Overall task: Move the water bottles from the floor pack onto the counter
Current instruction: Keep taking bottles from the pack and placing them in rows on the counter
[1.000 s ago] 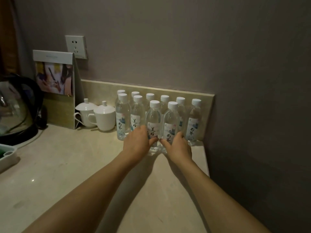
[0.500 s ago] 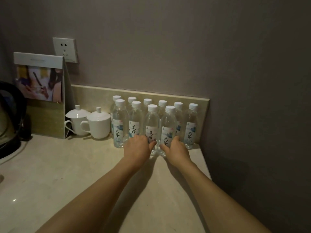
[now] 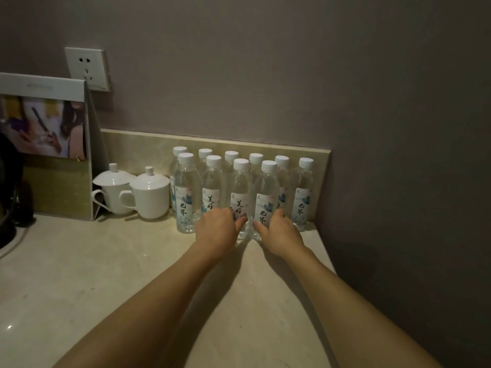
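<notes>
Ten bottles (image 3: 240,193) stand upright on table (image 3: 106,274). Left hand (image 3: 216,229) and right hand (image 3: 280,232) each grip a front bottle. Floor pack unseen; remainder unknown.

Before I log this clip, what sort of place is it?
Probably a hotel room's drinks counter: two lidded white cups, a row of water bottles against the backsplash, and a standing printed card beside a kettle.

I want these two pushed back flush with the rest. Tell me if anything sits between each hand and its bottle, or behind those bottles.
Nothing separates them: the left hand holds the third front bottle, the right hand the fourth front bottle. Directly behind stands the back row of bottles against the backsplash, which blocks further pushing.
</notes>
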`<state>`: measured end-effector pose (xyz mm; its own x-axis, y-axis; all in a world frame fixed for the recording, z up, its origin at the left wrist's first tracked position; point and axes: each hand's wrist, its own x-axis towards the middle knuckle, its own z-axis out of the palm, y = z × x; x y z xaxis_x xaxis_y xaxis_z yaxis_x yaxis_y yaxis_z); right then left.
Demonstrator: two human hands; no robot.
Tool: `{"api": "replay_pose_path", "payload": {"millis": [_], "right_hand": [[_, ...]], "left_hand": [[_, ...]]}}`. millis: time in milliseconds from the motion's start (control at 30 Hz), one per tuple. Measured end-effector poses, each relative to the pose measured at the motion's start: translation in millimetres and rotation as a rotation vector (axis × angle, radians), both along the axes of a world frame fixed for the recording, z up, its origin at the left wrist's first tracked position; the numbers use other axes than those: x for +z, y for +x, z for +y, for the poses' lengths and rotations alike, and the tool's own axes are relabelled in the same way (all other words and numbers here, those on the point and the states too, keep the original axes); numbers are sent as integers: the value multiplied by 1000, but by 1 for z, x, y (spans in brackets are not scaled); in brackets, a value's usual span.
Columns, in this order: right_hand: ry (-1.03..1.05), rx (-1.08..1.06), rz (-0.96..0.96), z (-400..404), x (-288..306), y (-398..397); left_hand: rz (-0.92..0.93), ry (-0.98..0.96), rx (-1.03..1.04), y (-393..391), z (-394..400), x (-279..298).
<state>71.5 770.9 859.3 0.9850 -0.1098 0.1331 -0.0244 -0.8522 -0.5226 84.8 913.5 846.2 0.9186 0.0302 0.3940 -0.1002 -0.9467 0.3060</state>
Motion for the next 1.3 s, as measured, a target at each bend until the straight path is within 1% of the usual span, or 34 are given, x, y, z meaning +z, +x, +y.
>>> {"api": "replay_pose_path", "payload": {"millis": [133, 433, 667, 1000, 1300], "right_hand": [[-18, 10, 25, 0, 2, 3], [12, 5, 49, 1, 1, 4], [15, -4, 13, 2, -1, 3], [-36, 7, 84, -2, 3, 7], [-52, 29, 87, -4, 1, 11]], "left_hand": [[6, -60, -33, 4, 0, -1], [52, -62, -35, 7, -2, 0], [26, -94, -39, 5, -1, -1], [20, -94, -65, 4, 2, -2], [5, -87, -71, 5, 3, -3]]}}
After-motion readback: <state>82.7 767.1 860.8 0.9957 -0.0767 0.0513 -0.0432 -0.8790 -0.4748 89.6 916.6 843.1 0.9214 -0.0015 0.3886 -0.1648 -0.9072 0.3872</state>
